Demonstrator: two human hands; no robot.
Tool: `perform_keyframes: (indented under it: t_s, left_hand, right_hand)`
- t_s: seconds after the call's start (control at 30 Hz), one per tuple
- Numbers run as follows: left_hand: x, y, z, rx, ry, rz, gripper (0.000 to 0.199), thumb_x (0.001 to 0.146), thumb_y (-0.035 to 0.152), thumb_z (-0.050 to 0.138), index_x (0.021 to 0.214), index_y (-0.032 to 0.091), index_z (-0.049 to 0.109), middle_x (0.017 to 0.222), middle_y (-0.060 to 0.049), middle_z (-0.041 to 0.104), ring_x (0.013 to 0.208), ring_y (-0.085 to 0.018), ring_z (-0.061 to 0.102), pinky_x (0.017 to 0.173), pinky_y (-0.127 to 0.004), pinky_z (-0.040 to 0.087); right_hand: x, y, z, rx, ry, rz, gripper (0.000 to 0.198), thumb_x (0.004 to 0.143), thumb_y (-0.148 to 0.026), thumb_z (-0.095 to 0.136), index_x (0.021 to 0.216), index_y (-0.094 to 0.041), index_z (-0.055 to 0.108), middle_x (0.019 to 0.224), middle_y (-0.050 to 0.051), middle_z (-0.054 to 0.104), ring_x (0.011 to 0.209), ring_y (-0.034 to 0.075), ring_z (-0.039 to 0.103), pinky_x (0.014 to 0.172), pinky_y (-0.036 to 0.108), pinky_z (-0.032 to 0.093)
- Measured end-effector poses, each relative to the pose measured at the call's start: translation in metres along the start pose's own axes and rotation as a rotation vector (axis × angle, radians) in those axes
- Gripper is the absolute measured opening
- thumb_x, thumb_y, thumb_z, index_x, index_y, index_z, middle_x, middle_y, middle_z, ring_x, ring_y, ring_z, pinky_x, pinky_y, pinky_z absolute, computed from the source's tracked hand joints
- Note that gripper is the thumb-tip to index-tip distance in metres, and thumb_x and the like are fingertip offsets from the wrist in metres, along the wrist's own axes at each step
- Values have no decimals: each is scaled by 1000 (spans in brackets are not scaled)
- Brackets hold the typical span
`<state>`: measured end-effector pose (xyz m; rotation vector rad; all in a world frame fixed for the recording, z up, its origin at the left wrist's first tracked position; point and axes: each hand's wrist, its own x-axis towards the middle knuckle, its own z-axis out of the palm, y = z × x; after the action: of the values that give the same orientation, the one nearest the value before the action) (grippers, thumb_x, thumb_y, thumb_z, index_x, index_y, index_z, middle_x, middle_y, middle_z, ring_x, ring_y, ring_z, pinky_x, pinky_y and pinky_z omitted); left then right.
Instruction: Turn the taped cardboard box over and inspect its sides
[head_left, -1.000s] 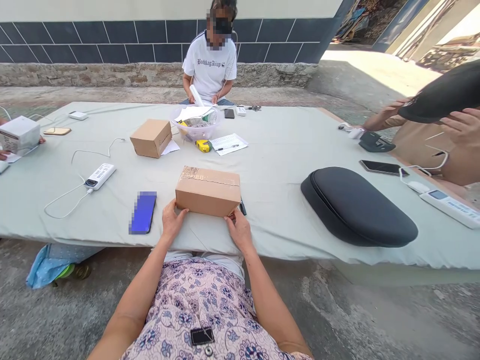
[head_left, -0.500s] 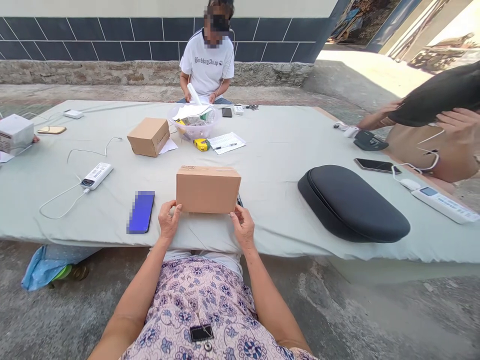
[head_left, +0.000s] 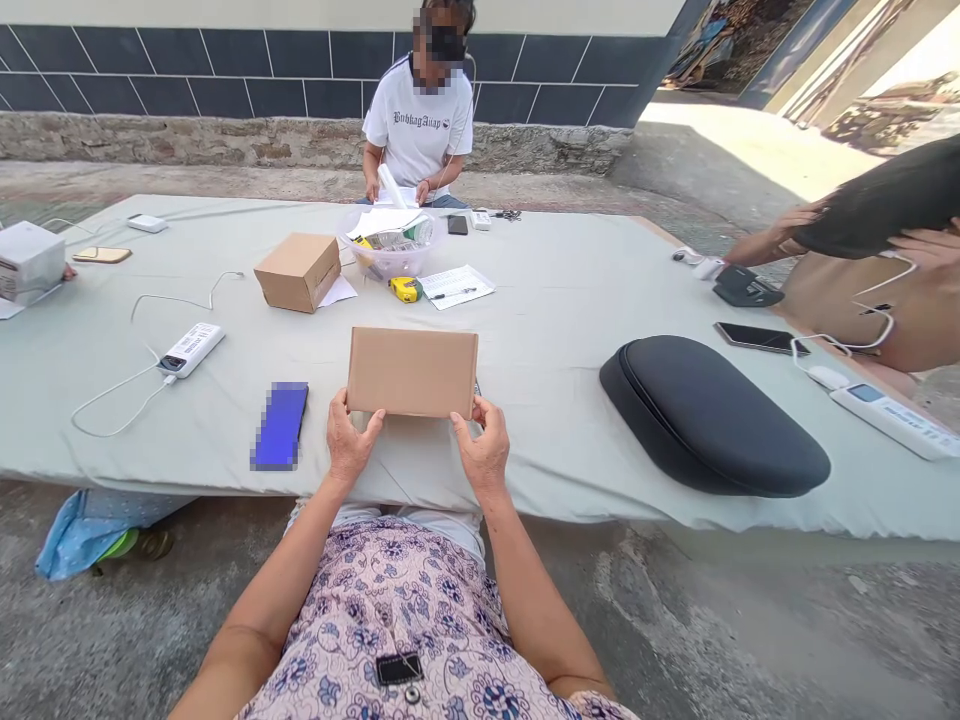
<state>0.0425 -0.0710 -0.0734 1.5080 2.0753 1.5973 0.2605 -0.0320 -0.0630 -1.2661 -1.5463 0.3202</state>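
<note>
A brown cardboard box (head_left: pixel 412 370) is in front of me near the table's front edge, one broad plain face turned toward me. My left hand (head_left: pixel 351 438) grips its lower left corner, thumb on the near face and fingers behind the side. At the lower right corner my right hand (head_left: pixel 481 442) holds it the same way. A small dark thing, mostly hidden, shows behind the box's right side. To the left of my left hand lies a phone (head_left: pixel 280 425) with a blurred blue screen.
A black padded case (head_left: pixel 712 415) lies right. Beyond the box are another carton (head_left: pixel 298 272), a yellow tape measure (head_left: pixel 406 289), paper with a pen (head_left: pixel 457 287) and a filled plastic basin (head_left: pixel 394 262). A corded power bank (head_left: pixel 192 350) lies left. Co-workers sit opposite and at right.
The box has tilted so its taped top edge no longer shows and its broad face is turned up toward me. Both thumbs have moved inward onto its lower face.
</note>
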Motion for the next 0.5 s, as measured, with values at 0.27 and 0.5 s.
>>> perform_keyframes:
  t_s: [0.27, 0.5]
  left_hand:
    - [14, 24, -12, 197, -106, 66, 70, 91, 55, 57, 146, 14, 40, 131, -22, 59, 124, -35, 57, 103, -50, 47]
    - [26, 54, 3, 303, -106, 63, 86, 85, 54, 65, 154, 18, 30, 155, -26, 36, 140, -43, 43, 100, -56, 49]
  right_hand:
    - [17, -6, -13, -47, -102, 29, 35, 92, -44, 54, 118, -20, 60, 96, 8, 63, 85, 22, 60, 81, 39, 54]
    - [27, -25, 6, -123, -65, -74, 66, 90, -56, 58, 143, -19, 43, 142, 21, 49, 135, 35, 45, 108, 58, 44]
